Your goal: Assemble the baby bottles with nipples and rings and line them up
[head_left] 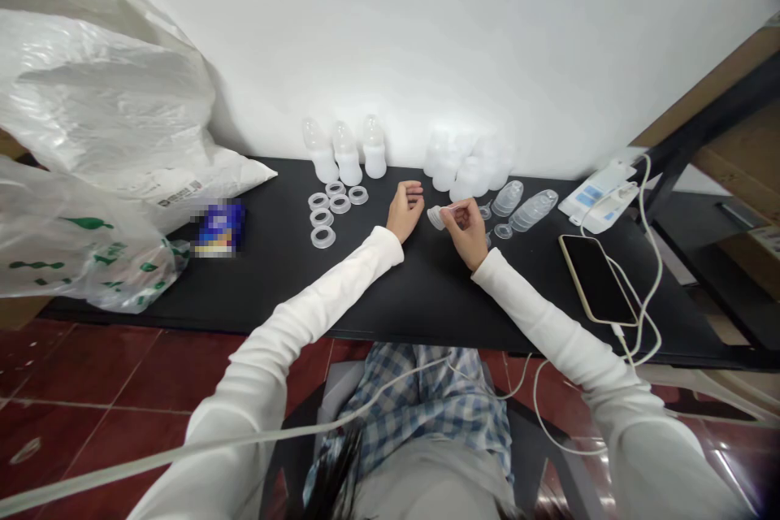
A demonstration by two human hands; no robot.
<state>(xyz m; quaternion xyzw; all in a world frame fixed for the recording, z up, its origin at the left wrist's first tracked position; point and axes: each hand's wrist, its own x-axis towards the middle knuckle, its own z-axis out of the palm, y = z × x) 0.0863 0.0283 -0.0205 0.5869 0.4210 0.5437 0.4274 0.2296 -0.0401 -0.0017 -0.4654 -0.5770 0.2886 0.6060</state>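
Pinching a small translucent bottle part (436,218) at the far end of its fingers (454,211), the right hand (466,231) holds the piece tilted just above the black bench (420,305). The fingers are closed on it, and part of the piece shows beyond the fingertips. The exact kind of part is too small to tell.

Just left of the bottle part, the left hand (405,210) lies low over the bench, its fingers loosely curled and apparently gripping nothing. The two hands are close together but not touching, and white sleeves (378,256) cover both forearms.

Farther left of the bottle part, clear plastic rings (322,237) lie flat in a loose group, with three frosted baby bottles (345,153) standing upright behind them against the wall. Directly beyond the bottle part is a tight cluster of frosted bottles (466,162). To its right lie stacks of clear discs (533,210) and, farther along, a black-screened smartphone (595,279) with a white cable (652,260) and a white packet (600,195). Well left of the bottle part sit a blurred blue packet (219,227) and large plastic bags (91,97).
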